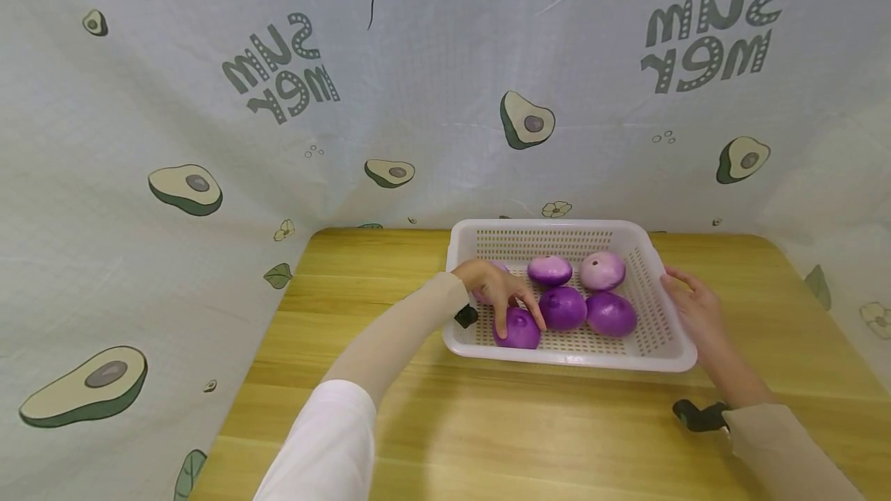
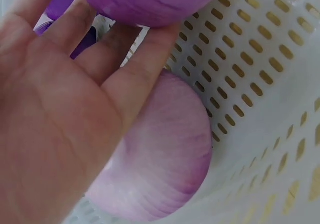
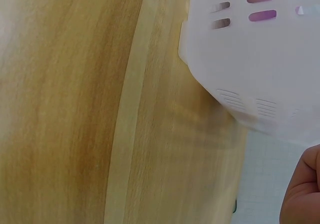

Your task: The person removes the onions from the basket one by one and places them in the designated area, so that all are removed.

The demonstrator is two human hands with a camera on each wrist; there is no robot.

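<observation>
A white plastic basket [image 1: 567,359] with slotted walls holds several purple onions. My left hand [image 1: 496,286] reaches down over its left side, and the fingers grip a purple onion [image 1: 520,330] at the front left corner. In the left wrist view that onion [image 2: 150,1] is at the top edge, against the fingertips. A paler onion [image 2: 160,154] lies below the hand, mostly hidden by it in the head view. My right hand [image 1: 696,314] holds the basket's right rim; in the right wrist view only a curled part of this hand [image 3: 302,189] shows near the basket wall.
Two onions lie along the back, a paler one [image 1: 602,270] and one with a purple underside [image 1: 550,270]. Two darker onions [image 1: 563,308] sit before them. The basket stands on a wooden table [image 1: 390,424], with a printed curtain [image 1: 431,99] behind it.
</observation>
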